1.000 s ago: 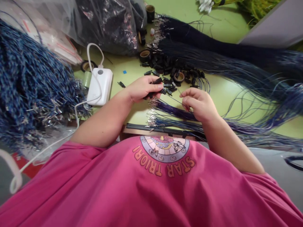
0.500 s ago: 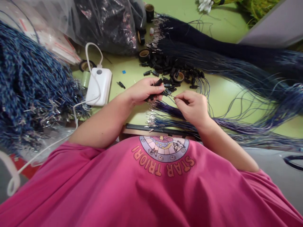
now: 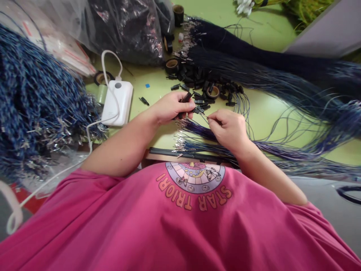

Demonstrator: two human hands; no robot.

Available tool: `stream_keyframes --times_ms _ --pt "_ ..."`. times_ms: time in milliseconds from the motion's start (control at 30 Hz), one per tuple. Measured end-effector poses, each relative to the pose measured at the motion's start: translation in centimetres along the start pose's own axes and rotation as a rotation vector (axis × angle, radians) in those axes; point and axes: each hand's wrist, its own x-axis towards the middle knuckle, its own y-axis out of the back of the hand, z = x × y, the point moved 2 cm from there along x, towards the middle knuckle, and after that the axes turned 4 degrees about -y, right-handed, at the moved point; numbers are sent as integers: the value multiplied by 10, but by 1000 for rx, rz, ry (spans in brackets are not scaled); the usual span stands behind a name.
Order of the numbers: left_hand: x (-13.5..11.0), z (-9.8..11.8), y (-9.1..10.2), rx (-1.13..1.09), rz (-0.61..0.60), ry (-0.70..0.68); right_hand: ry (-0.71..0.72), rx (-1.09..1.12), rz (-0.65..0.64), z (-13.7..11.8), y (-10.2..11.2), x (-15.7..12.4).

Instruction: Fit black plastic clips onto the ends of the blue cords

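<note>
My left hand [image 3: 177,106] is closed around black connector housings [image 3: 186,97], which stick out past the thumb and below the palm. Just right of it, my right hand [image 3: 229,126] pinches a thin wire [image 3: 205,115] between thumb and forefinger. The wire's tip points at the housing by my left fingertips; whether it sits inside is too small to tell. Below both hands lie bundles of purple and blue wires [image 3: 203,131] with bare metal terminals at their left ends. A pile of black connectors [image 3: 194,77] lies just beyond my hands.
A white power bank [image 3: 117,103] with a white cable stands left of my forearm. Blue twisted wires [image 3: 36,101] heap at the far left. Dark wire bundles [image 3: 254,67] stretch across the right. Tape rolls [image 3: 171,66] and a plastic bag [image 3: 126,30] sit at the back.
My right hand has shifted very slightly, still pinching the wire. The left hand keeps its hold on the housings, and the things on the table stay put.
</note>
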Motion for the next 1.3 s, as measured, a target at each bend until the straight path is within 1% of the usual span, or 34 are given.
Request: stream_keyframes --times_ms 233,400,500,700,933,1033,1100,1167,1233,1267,1300 --pt "1 -3 1 17 -30 -18 -22 12 -11 0 0 0" --pt "-2 -1 -4 82 -79 -18 -16 -22 -84 -2 -4 1" --pt "-4 1 -9 139 -113 -11 -27 -33 -106 -2 -8 3" --pt "-4 1 -10 164 -110 -5 -80 33 -114 -1 -12 6" --pt "-4 1 -10 214 -118 -29 -99 16 -156 -5 -12 9" --pt "-3 -1 -11 186 -90 -13 -142 86 -160 1 -13 12" --pt "-2 -3 -10 134 -38 3 -179 137 -179 5 -12 12" --pt "0 -5 -9 68 37 10 -184 144 -264 8 -9 10" --pt "2 -6 -7 20 86 14 -163 122 -365 10 -2 8" --pt "3 -6 -6 5 96 16 -161 117 -374 13 4 8" --pt "4 -5 -5 -10 98 16 -175 122 -335 18 12 10"
